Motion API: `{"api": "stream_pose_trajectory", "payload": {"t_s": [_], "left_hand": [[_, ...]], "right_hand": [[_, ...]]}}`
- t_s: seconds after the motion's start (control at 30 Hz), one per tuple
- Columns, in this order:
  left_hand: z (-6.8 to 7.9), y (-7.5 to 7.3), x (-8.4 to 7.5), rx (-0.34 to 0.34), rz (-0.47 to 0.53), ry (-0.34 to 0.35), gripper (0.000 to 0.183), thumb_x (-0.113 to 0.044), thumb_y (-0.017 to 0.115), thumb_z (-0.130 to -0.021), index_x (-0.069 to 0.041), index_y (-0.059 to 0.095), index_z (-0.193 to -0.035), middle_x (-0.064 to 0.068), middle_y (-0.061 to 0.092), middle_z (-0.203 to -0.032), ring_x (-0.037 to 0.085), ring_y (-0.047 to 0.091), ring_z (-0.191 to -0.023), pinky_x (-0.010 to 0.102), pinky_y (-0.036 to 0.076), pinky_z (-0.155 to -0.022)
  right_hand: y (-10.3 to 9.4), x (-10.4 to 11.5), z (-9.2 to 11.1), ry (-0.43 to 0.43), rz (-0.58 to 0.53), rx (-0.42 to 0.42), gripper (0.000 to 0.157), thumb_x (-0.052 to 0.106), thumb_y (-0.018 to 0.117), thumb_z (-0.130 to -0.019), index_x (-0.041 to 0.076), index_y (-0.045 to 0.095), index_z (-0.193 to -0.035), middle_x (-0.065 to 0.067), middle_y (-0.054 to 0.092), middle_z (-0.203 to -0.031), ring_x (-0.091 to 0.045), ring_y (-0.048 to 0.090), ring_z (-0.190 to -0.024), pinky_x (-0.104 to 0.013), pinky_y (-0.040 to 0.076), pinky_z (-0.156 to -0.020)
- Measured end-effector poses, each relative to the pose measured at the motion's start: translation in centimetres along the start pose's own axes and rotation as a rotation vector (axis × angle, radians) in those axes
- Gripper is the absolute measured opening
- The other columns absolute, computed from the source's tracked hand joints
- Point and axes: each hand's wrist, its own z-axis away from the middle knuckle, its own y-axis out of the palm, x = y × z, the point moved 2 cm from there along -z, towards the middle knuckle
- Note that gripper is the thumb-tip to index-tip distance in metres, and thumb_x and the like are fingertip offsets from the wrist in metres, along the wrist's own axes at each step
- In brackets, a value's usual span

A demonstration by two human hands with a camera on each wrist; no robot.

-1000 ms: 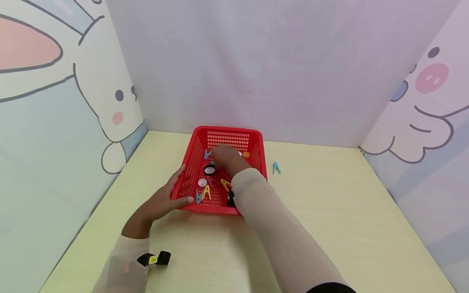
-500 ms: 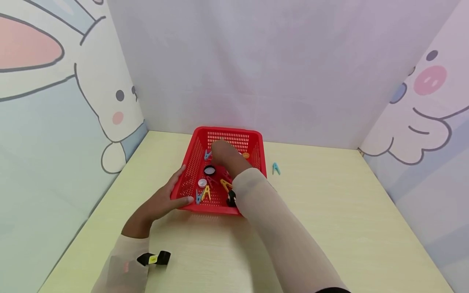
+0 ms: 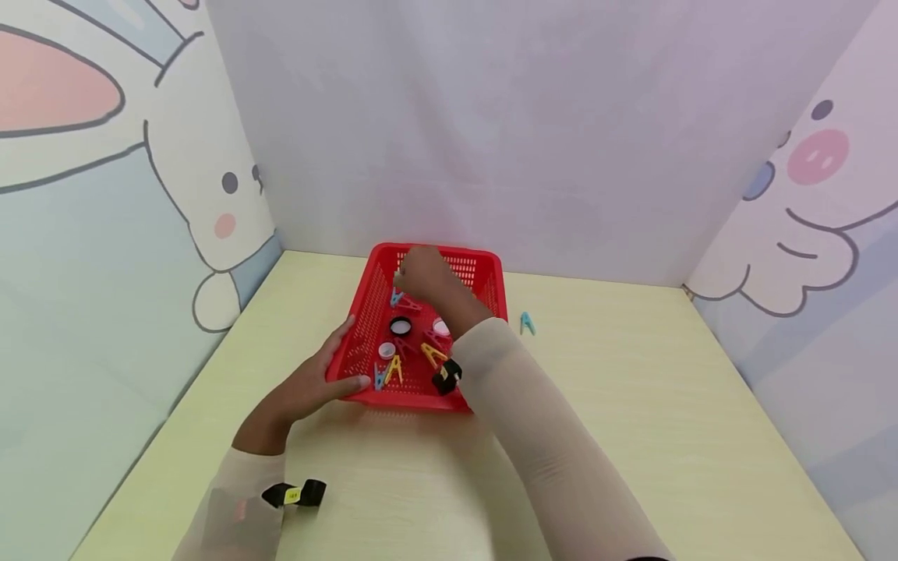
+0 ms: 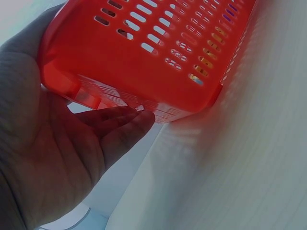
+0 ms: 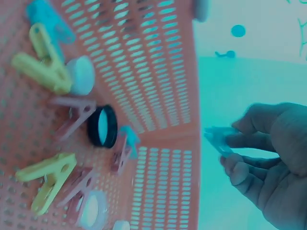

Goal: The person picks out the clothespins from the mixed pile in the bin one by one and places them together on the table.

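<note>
My left hand grips the near left corner of a red plastic basket, thumb over the rim and fingers along the outer side wall. Above the far part of the basket is my right hand. In the right wrist view it pinches a blue clothespin between thumb and fingers, higher than the basket's rim. Inside the basket lie yellow clothespins, pink clothespins, blue clothespins, a black-rimmed cap and white caps.
Another blue clothespin lies on the pale wooden table, right of the basket. A grey backdrop stands behind, with cartoon-printed panels at both sides. My right forearm crosses the basket's near right corner.
My right hand has risen from down in the basket, moving up and away with the blue clothespin. The left hand keeps its grip on the basket, which stays in place.
</note>
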Motion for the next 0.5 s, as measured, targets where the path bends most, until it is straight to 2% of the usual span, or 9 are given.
{"api": "stream_pose_trajectory", "payload": {"t_s": [0.03,0.07,0.13,0.23,0.27,0.37,0.43,0.5], "left_hand": [[0.0,0.0,0.0,-0.001,0.001,-0.002,0.125,-0.032,0.090,-0.088,-0.030,0.002,-0.177,0.023,0.036,-0.168,0.051,0.042,-0.151,0.047,0.069,-0.091],[0.0,0.1,0.1,-0.001,-0.001,-0.002,0.124,-0.032,0.090,-0.089,-0.030,0.002,-0.177,0.023,0.036,-0.167,0.051,0.042,-0.151,0.047,0.069,-0.092],[-0.1,0.1,0.1,-0.003,-0.004,0.001,0.124,-0.032,0.089,-0.089,-0.030,0.003,-0.177,0.023,0.037,-0.167,0.051,0.043,-0.150,0.048,0.069,-0.092],[0.0,0.2,0.2,-0.002,-0.009,0.004,0.124,-0.033,0.089,-0.089,-0.029,0.002,-0.177,0.024,0.037,-0.167,0.051,0.044,-0.149,0.048,0.068,-0.092],[0.0,0.2,0.2,-0.002,-0.008,0.003,0.123,-0.033,0.089,-0.089,-0.029,0.002,-0.177,0.024,0.037,-0.167,0.051,0.044,-0.149,0.048,0.068,-0.093],[0.0,0.0,0.2,-0.002,-0.005,-0.002,0.123,-0.033,0.088,-0.090,-0.030,0.002,-0.177,0.023,0.037,-0.168,0.050,0.044,-0.149,0.048,0.068,-0.093],[0.1,-0.1,0.1,-0.001,-0.002,-0.006,0.123,-0.033,0.088,-0.090,-0.031,0.002,-0.177,0.023,0.036,-0.168,0.050,0.044,-0.149,0.048,0.068,-0.093],[0.1,-0.2,0.1,0.001,-0.006,-0.006,0.123,-0.034,0.088,-0.090,-0.030,0.001,-0.177,0.024,0.036,-0.168,0.050,0.044,-0.149,0.048,0.068,-0.093]], "right_hand": [[-0.5,0.1,0.1,0.009,-0.040,-0.002,0.035,0.027,0.073,-0.104,0.010,0.067,-0.075,-0.002,0.056,-0.070,-0.013,0.049,-0.061,-0.027,0.058,-0.068],[-1.1,0.2,0.3,0.028,-0.093,-0.013,0.035,0.026,0.073,-0.104,0.011,0.065,-0.074,-0.002,0.054,-0.071,-0.013,0.048,-0.062,-0.026,0.056,-0.065],[-2.1,0.2,0.6,0.046,-0.179,-0.028,0.032,0.024,0.072,-0.105,0.009,0.070,-0.077,-0.004,0.061,-0.076,-0.015,0.052,-0.065,-0.027,0.056,-0.065],[-3.5,-0.1,1.1,0.038,-0.241,-0.057,0.021,0.024,0.071,-0.105,0.007,0.082,-0.101,-0.006,0.075,-0.102,-0.020,0.065,-0.085,-0.032,0.062,-0.075],[-4.0,-0.2,1.3,0.033,-0.255,-0.066,0.022,0.025,0.072,-0.105,0.008,0.083,-0.112,-0.006,0.077,-0.114,-0.021,0.068,-0.095,-0.034,0.064,-0.080],[-5.3,-0.7,1.8,0.012,-0.256,-0.085,0.033,0.027,0.068,-0.108,0.007,0.079,-0.131,-0.010,0.073,-0.137,-0.026,0.067,-0.120,-0.041,0.066,-0.094],[-6.0,-1.1,2.2,0.002,-0.248,-0.109,0.035,0.028,0.066,-0.109,0.007,0.077,-0.135,-0.011,0.070,-0.145,-0.028,0.065,-0.127,-0.043,0.065,-0.097],[-6.7,-1.6,2.7,-0.006,-0.236,-0.144,0.037,0.029,0.065,-0.110,0.007,0.076,-0.138,-0.010,0.068,-0.150,-0.027,0.064,-0.125,-0.041,0.065,-0.095]]}}
